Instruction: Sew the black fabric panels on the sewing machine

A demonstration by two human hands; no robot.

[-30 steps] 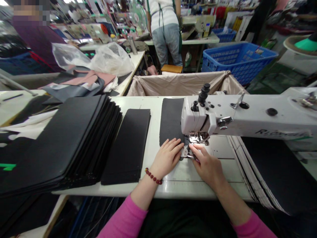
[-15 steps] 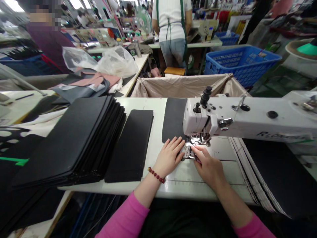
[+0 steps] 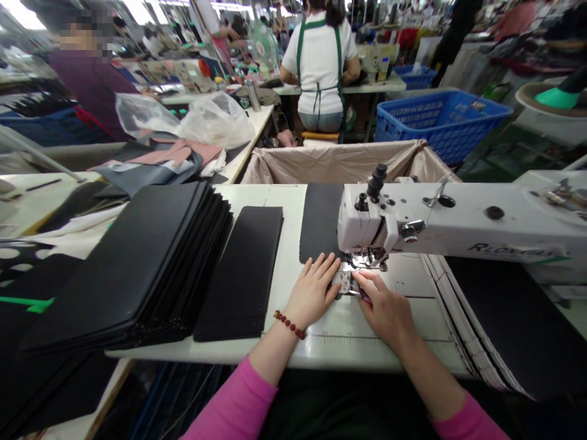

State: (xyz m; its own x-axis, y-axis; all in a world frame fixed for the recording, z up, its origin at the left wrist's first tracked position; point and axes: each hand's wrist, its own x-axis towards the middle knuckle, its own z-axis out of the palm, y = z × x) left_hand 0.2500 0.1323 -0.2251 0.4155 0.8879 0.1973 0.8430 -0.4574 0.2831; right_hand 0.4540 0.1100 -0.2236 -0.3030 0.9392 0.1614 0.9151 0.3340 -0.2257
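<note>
We have the dark panel [image 3: 321, 221] just beyond our loosely spread left hand [image 3: 312, 292] and forward-left of our right hand [image 3: 387, 310], which is curled near the sewing machine [image 3: 454, 227], though whether it pinches anything we cannot quite tell

White light shines through bright rectangular windows [image 3: 27, 13], upper left; glare lies beneath the white sewing-machine head [image 3: 355, 231]; outer edges blur and stretch.

Left sleeve [image 3: 238, 400], bright pink, ending mid-forearm | right sleeve [image 3: 470, 418], matching | bracelet [image 3: 292, 327], left wrist [image 3: 279, 340], round dark-red beads, one yellowish | lap clothing [image 3: 348, 406], dark | hands [image 3: 312, 293], bare
</note>
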